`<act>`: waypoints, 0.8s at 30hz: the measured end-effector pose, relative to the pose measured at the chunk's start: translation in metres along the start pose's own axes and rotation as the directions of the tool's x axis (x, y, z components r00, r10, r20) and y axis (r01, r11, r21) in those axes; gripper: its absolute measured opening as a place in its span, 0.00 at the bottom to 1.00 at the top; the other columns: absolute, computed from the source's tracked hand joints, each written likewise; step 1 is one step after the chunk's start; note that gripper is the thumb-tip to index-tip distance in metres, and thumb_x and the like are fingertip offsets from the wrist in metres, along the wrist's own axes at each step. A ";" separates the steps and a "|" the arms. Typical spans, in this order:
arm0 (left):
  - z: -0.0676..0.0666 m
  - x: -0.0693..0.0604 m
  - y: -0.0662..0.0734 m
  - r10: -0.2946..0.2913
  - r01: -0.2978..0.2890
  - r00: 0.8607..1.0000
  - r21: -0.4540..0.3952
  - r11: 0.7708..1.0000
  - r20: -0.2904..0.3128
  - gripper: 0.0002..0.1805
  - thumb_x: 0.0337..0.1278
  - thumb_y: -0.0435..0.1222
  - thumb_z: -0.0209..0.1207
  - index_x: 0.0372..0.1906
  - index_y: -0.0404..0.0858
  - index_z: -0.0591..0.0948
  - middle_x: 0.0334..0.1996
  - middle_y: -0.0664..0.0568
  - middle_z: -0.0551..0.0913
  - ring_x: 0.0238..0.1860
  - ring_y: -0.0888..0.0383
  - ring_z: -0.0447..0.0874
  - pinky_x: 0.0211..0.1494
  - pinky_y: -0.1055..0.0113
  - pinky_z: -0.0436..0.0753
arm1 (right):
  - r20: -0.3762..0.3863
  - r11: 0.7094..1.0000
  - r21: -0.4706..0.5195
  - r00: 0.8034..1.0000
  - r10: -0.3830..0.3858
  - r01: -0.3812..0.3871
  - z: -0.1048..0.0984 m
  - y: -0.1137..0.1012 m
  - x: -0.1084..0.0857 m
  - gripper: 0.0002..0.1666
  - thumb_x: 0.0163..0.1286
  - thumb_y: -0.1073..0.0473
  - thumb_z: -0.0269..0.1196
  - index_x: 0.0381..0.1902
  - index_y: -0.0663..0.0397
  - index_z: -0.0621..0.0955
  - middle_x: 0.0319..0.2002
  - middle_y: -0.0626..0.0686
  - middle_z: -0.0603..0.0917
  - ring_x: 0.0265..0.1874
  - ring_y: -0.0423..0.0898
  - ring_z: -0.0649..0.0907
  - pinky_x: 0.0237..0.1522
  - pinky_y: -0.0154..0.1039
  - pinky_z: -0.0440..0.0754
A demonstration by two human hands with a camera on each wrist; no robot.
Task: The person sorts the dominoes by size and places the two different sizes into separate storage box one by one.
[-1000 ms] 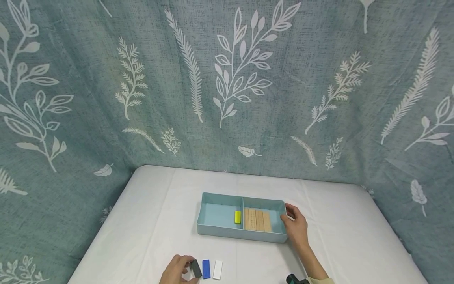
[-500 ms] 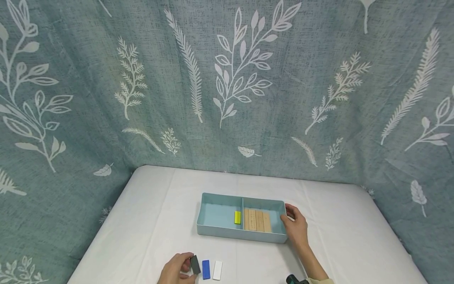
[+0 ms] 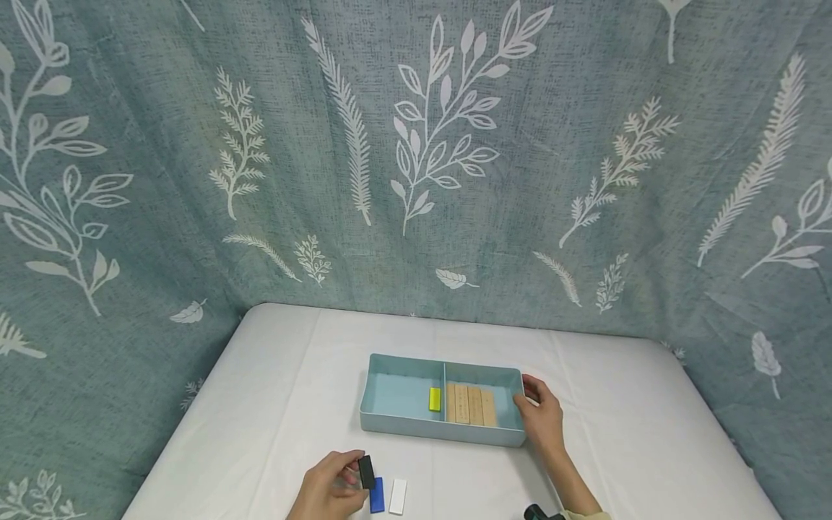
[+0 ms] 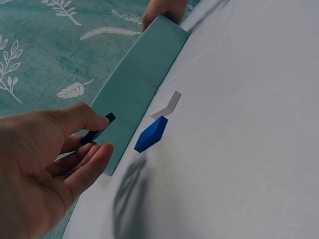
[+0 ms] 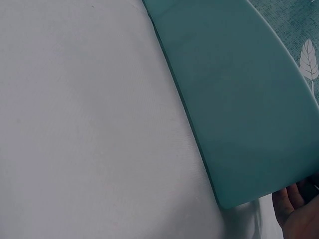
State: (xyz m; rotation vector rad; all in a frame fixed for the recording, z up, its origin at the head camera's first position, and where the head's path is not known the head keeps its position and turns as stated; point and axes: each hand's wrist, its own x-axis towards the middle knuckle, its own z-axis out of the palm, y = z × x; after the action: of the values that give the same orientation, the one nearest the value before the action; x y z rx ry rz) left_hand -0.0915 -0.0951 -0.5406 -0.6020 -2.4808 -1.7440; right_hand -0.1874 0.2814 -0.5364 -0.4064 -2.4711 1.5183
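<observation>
My left hand [image 3: 328, 485] pinches a small black rectangular block [image 3: 367, 471] between thumb and fingers, lifted off the white surface. In the left wrist view the block [image 4: 98, 129] shows edge-on in the fingertips. Just below it in the head view lies a blue block [image 3: 377, 497], partly covered, and a white block [image 3: 398, 497] lies to its right. A two-compartment light blue box [image 3: 429, 426] stands farther back. At its right end my right hand [image 3: 544, 419] grips the end wall, thumb at the rim; some fingers are hidden.
A yellow block [image 3: 434, 399] lies in the box's left compartment against the divider [image 3: 445, 390]. Several wooden blocks [image 3: 471, 404] fill part of the right compartment. The white covered table [image 3: 299, 404] meets a leaf-patterned curtain [image 3: 364, 260] at the back and sides.
My left hand has raised the black block from beside the blue one and carried it slightly forward and right, over the blue block's far end. The right hand and box have stayed put.
</observation>
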 end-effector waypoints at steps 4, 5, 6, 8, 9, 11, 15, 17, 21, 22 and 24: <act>0.002 0.008 0.000 0.024 -0.025 1.000 -0.023 0.999 -0.015 0.26 0.42 0.20 0.69 0.53 0.24 0.78 0.39 0.48 0.79 0.36 0.60 0.80 0.37 0.71 0.87 | -0.007 1.000 -0.003 1.000 -0.005 0.005 0.000 -0.001 -0.001 0.29 0.68 0.67 0.55 0.67 0.67 0.68 0.62 0.68 0.73 0.62 0.63 0.74 0.63 0.56 0.73; 0.002 0.010 0.001 0.013 -0.014 1.000 -0.034 0.999 -0.012 0.26 0.43 0.20 0.69 0.54 0.24 0.78 0.39 0.48 0.79 0.36 0.59 0.80 0.38 0.70 0.87 | -0.008 1.000 -0.003 1.000 -0.008 0.008 0.000 -0.001 -0.001 0.29 0.68 0.67 0.55 0.67 0.68 0.69 0.62 0.68 0.73 0.62 0.63 0.74 0.63 0.56 0.73; 0.002 0.013 0.003 0.000 -0.001 1.000 -0.044 0.999 -0.011 0.27 0.44 0.21 0.69 0.54 0.25 0.78 0.40 0.48 0.79 0.37 0.58 0.80 0.39 0.70 0.86 | -0.009 1.000 -0.002 1.000 -0.009 0.009 0.000 -0.001 -0.002 0.29 0.68 0.67 0.55 0.67 0.68 0.69 0.62 0.68 0.73 0.62 0.63 0.74 0.63 0.56 0.73; 0.002 0.018 0.007 -0.017 0.016 1.000 -0.060 0.998 -0.010 0.27 0.45 0.21 0.68 0.55 0.25 0.78 0.41 0.48 0.79 0.38 0.57 0.80 0.41 0.70 0.86 | -0.011 1.000 -0.001 1.000 -0.012 0.012 0.000 -0.002 -0.002 0.29 0.68 0.67 0.56 0.67 0.68 0.69 0.62 0.68 0.74 0.61 0.62 0.74 0.63 0.56 0.74; 0.002 0.021 0.009 -0.020 0.019 1.000 -0.069 0.997 -0.012 0.27 0.45 0.21 0.68 0.56 0.25 0.78 0.42 0.48 0.79 0.38 0.56 0.80 0.41 0.70 0.86 | -0.011 1.000 0.001 1.000 -0.012 0.012 0.000 -0.003 -0.002 0.29 0.68 0.67 0.56 0.67 0.68 0.69 0.62 0.68 0.74 0.61 0.62 0.74 0.63 0.56 0.74; 0.002 0.027 0.013 -0.013 0.012 1.000 -0.085 0.996 -0.018 0.27 0.45 0.20 0.68 0.56 0.26 0.79 0.42 0.47 0.79 0.38 0.55 0.81 0.42 0.69 0.86 | -0.013 1.000 0.004 1.000 -0.012 0.012 0.000 -0.003 -0.003 0.29 0.68 0.67 0.56 0.67 0.67 0.69 0.62 0.68 0.74 0.61 0.62 0.75 0.62 0.56 0.74; 0.003 0.042 0.017 0.020 -0.025 0.999 -0.117 0.993 -0.049 0.28 0.42 0.17 0.67 0.55 0.28 0.80 0.39 0.47 0.80 0.39 0.52 0.82 0.41 0.68 0.87 | -0.016 1.000 0.008 1.000 -0.009 0.009 0.000 -0.003 -0.003 0.29 0.67 0.67 0.56 0.66 0.67 0.69 0.62 0.68 0.74 0.61 0.62 0.75 0.62 0.57 0.74; 0.003 0.050 0.019 0.022 -0.030 0.998 -0.126 0.992 -0.064 0.28 0.42 0.16 0.68 0.55 0.28 0.80 0.38 0.47 0.80 0.39 0.51 0.82 0.41 0.68 0.87 | -0.016 1.000 0.005 1.000 -0.007 0.007 0.000 -0.003 -0.002 0.29 0.67 0.67 0.56 0.67 0.67 0.69 0.62 0.68 0.74 0.61 0.62 0.74 0.63 0.57 0.73; 0.003 0.065 0.020 -0.015 0.005 0.997 -0.146 0.989 -0.071 0.28 0.43 0.18 0.68 0.56 0.30 0.81 0.39 0.48 0.80 0.42 0.50 0.82 0.43 0.68 0.87 | -0.011 1.000 0.004 1.000 0.000 0.001 0.000 -0.003 -0.002 0.29 0.67 0.67 0.56 0.66 0.67 0.69 0.62 0.68 0.74 0.61 0.62 0.74 0.63 0.56 0.73; 0.004 0.069 0.020 -0.022 0.012 0.997 -0.153 0.988 -0.069 0.29 0.43 0.18 0.68 0.56 0.31 0.80 0.39 0.48 0.80 0.43 0.49 0.82 0.44 0.68 0.86 | -0.010 1.000 0.002 1.000 0.000 0.000 0.000 -0.003 -0.002 0.29 0.67 0.67 0.56 0.67 0.67 0.69 0.62 0.68 0.74 0.62 0.62 0.74 0.63 0.56 0.73; 0.005 0.075 0.019 -0.029 0.019 0.997 -0.158 0.987 -0.065 0.28 0.45 0.20 0.68 0.57 0.32 0.80 0.41 0.47 0.80 0.44 0.49 0.82 0.45 0.68 0.86 | -0.008 1.000 0.006 1.000 0.003 -0.003 -0.001 -0.002 -0.002 0.29 0.67 0.67 0.56 0.67 0.66 0.69 0.62 0.67 0.74 0.61 0.62 0.74 0.63 0.56 0.73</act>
State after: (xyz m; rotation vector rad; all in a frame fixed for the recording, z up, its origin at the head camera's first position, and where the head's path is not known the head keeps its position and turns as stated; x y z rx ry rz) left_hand -0.1534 -0.0639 -0.5058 -0.5162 -2.3322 -1.9479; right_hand -0.1859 0.2806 -0.5339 -0.4149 -2.4602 1.5222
